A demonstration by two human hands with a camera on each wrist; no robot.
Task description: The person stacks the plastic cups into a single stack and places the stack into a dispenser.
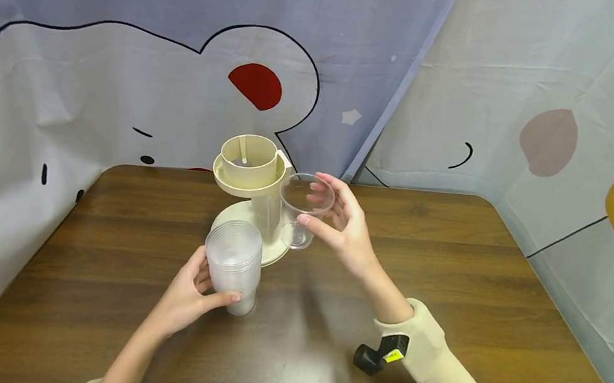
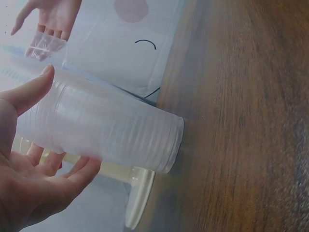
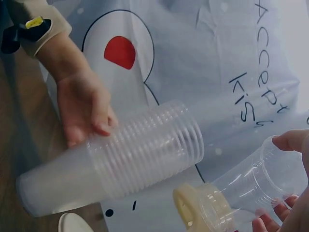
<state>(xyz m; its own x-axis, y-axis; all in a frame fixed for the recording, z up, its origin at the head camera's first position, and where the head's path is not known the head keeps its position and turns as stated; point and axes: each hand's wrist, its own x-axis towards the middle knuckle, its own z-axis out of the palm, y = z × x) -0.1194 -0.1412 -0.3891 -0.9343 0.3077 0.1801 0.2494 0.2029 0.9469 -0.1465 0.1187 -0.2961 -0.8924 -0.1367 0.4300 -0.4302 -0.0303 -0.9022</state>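
My left hand (image 1: 185,300) grips a stack of clear plastic cups (image 1: 236,266), thumb in front and fingers round the far side. The stack is nearly upright in the head view, and its closely nested rims show in the right wrist view (image 3: 149,150). In my right hand (image 1: 350,234) is a single clear plastic cup (image 1: 296,227), pinched near its rim between thumb and fingers. Behind both hands stands a cream plastic stand (image 1: 251,174) with a ring-shaped top, a column and a round base. Part of that base is hidden by the stack.
A brown wood-grain table (image 1: 454,288) carries the stand. Along its back and right edges hangs a printed cloth (image 1: 384,69) with cartoon shapes. Black cameras (image 1: 381,355) are strapped over both cream sleeves.
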